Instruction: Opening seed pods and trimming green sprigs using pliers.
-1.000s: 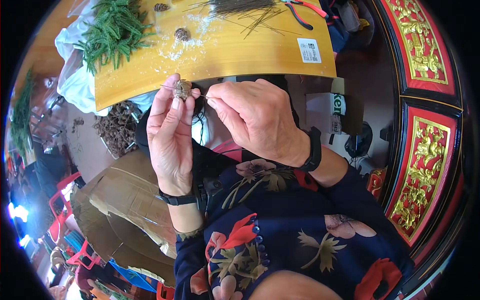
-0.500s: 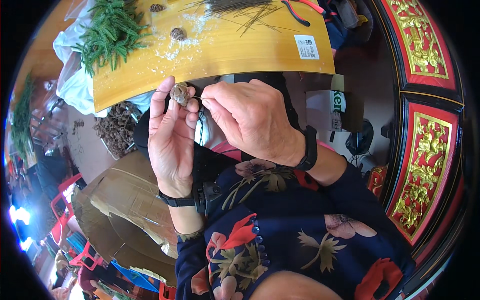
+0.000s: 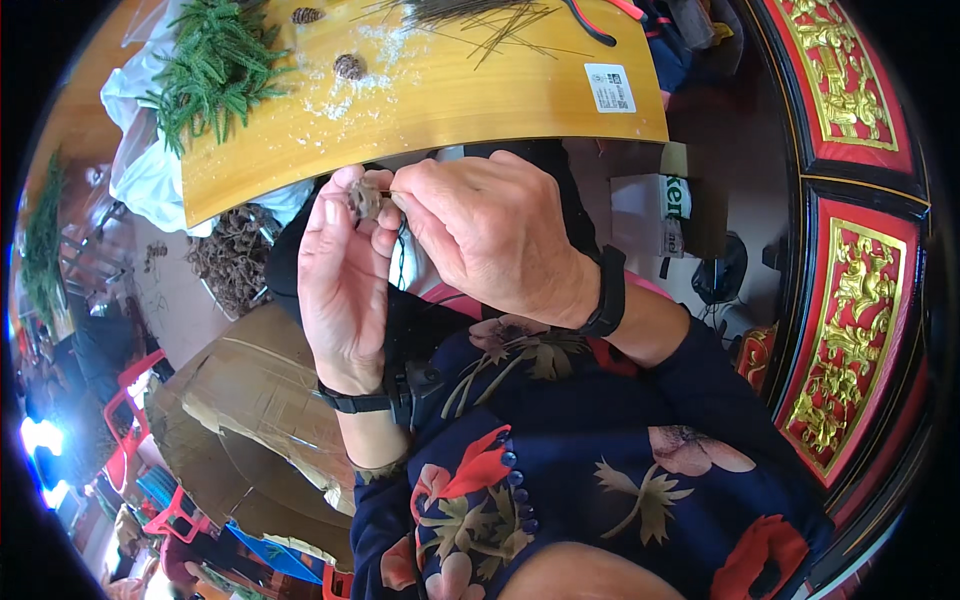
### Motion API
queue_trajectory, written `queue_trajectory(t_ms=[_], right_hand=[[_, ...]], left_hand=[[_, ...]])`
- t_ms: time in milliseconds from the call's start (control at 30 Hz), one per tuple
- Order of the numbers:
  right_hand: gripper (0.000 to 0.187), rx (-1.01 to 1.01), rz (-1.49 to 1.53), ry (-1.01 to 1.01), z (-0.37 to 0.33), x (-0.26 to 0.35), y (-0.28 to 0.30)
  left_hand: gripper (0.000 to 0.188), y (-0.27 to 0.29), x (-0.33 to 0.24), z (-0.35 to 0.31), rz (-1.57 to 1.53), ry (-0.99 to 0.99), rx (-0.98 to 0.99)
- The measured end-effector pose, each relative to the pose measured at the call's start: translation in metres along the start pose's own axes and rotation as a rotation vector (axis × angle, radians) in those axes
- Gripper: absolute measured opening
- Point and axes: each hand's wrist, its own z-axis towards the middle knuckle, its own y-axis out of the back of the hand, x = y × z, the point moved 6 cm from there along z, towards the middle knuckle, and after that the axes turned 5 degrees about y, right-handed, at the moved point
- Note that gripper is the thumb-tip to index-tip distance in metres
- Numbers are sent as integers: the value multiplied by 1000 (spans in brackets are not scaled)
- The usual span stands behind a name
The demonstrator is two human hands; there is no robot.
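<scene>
A small brown pine cone (image 3: 367, 201) is pinched in the fingertips of my left hand (image 3: 343, 270), just off the table's near edge. My right hand (image 3: 490, 225) is closed beside it, thumb and forefinger pressed on a thin wire (image 3: 388, 193) at the cone's right side. Most of that wire is hidden by the fingers. On the yellow table (image 3: 490, 115) beyond my hands lie two more pine cones, one dark and round (image 3: 349, 67) among white flakes, the other (image 3: 306, 16) farther back.
Green sprigs (image 3: 215, 80) lie at the table's left. Thin dark wires (image 3: 490, 25) and red-handled pliers (image 3: 590, 22) sit at the far side. Below left are a heap of brown cones (image 3: 232, 262) and a torn cardboard box (image 3: 270, 400). Carved red-and-gold panels (image 3: 850, 340) stand at right.
My right fingers have moved left, close up against the pine cone, so less wire shows. My left fingertips have drawn in around the cone, which has turned.
</scene>
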Motion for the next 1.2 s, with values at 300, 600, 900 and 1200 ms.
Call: queue_trajectory(t_ms=[300,600,900,1200], right_hand=[[7,-35,137,-12,4,-12,5],[4,-7,240,40,10,-17,10],[2,81,366,7,15,-27,16],[13,183,437,-74,14,-28,18]], left_hand=[[29,1,3,4,14,0,56],[29,-1,6,1,41,5,97],[26,-7,9,-1,2,89,264],[18,0,12,-1,0,135,240]])
